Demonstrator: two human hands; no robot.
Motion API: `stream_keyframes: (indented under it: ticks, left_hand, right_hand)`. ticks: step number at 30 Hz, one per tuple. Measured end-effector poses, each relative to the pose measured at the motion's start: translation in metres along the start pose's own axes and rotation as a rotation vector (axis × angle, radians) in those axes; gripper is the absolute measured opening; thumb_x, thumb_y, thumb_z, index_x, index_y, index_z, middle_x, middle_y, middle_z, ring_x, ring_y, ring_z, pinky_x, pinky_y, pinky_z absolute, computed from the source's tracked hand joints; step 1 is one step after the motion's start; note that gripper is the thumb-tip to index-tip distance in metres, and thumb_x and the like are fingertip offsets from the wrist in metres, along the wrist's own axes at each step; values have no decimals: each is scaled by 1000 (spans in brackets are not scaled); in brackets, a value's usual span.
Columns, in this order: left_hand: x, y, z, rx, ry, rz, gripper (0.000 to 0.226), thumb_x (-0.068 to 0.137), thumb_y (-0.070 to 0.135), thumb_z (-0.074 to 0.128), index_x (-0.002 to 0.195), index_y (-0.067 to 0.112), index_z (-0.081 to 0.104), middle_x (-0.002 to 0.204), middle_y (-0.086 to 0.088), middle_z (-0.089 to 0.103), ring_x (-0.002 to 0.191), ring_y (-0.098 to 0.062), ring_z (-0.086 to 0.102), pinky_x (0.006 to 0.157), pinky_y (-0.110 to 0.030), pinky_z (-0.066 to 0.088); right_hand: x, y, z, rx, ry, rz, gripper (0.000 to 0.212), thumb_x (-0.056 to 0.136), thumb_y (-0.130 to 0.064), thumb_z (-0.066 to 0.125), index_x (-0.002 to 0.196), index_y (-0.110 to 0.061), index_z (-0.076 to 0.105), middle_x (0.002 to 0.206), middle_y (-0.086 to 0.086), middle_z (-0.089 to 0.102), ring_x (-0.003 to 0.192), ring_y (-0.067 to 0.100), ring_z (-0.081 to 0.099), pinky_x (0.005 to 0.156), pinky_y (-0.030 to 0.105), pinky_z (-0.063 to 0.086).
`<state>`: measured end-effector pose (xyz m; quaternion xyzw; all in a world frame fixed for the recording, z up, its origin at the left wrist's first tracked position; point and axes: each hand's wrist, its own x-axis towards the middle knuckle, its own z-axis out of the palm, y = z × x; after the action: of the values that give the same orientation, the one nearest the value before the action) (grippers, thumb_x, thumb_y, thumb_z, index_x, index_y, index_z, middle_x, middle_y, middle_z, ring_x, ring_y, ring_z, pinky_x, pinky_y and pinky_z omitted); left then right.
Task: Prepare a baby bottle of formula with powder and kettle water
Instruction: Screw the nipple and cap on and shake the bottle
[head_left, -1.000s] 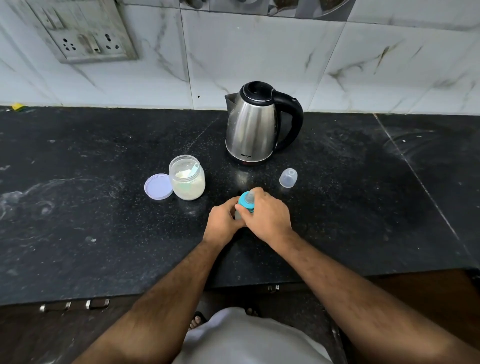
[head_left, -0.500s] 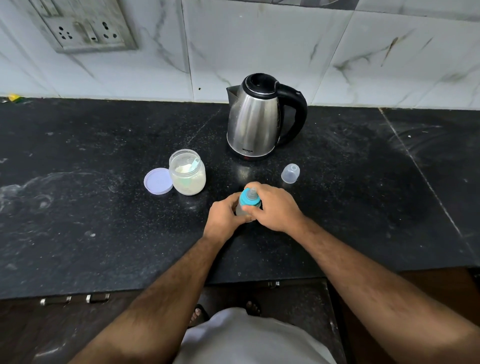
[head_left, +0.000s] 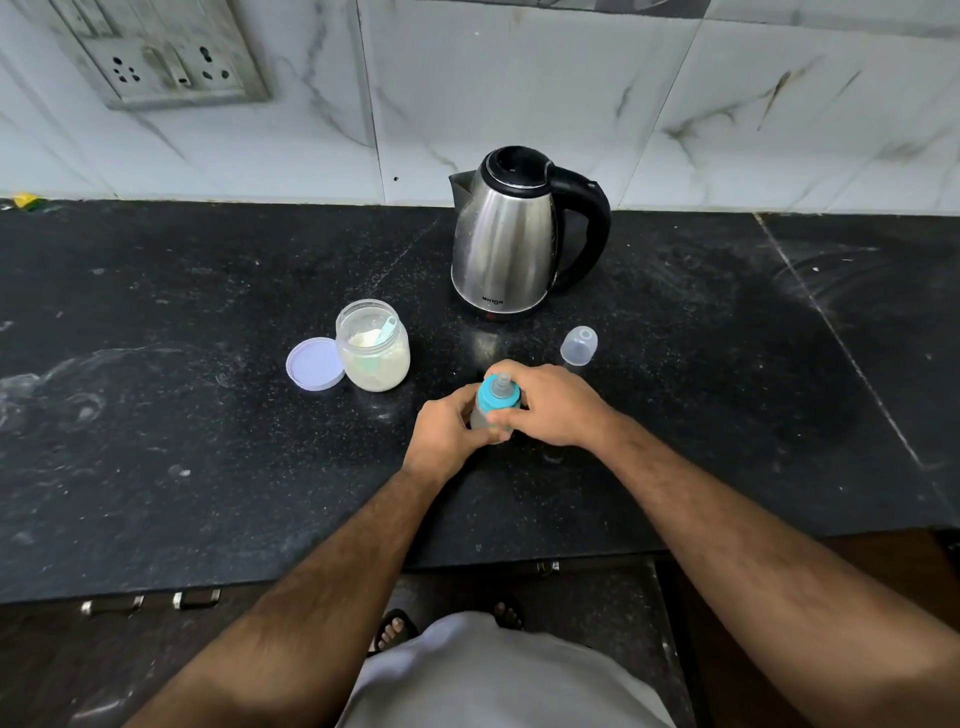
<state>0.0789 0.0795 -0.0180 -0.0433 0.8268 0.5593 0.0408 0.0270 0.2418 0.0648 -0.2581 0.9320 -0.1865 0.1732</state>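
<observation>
— What has changed since a moment ago?
— Little. The left hand (head_left: 441, 436) still grips the small clear baby bottle (head_left: 485, 418) on the black stone desk (head_left: 208, 441), fingers curled round it. The right hand (head_left: 550, 405) still pinches its teal screw collar (head_left: 497, 399).
— And around them?
— The steel kettle (head_left: 511, 244) stands beyond the fingers, the clear powder jar (head_left: 373, 345) beyond-left, the clear dome cap (head_left: 579, 345) just beyond-right.

At frame centre, small clear baby bottle (head_left: 485, 418) with teal screw collar (head_left: 497, 399), gripped by left hand (head_left: 445, 434) around the body and right hand (head_left: 550, 404) around the collar. Above, steel kettle (head_left: 506, 244); left, open powder jar (head_left: 372, 345) beside lilac lid (head_left: 314, 363); right, clear cap (head_left: 579, 345) on black counter (head_left: 156, 415).
</observation>
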Motion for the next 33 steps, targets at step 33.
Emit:
stream_keyframes:
  ticks: [33]
  left_hand:
    - [-3, 7, -2, 5, 75, -45, 67, 68, 17, 89, 128, 25, 60, 108, 21, 67, 104, 3, 63, 98, -23, 48]
  right_hand:
    - [2, 78, 11, 236, 480, 422, 54, 83, -36, 76, 128, -17, 54, 116, 7, 61, 105, 25, 62, 84, 34, 47]
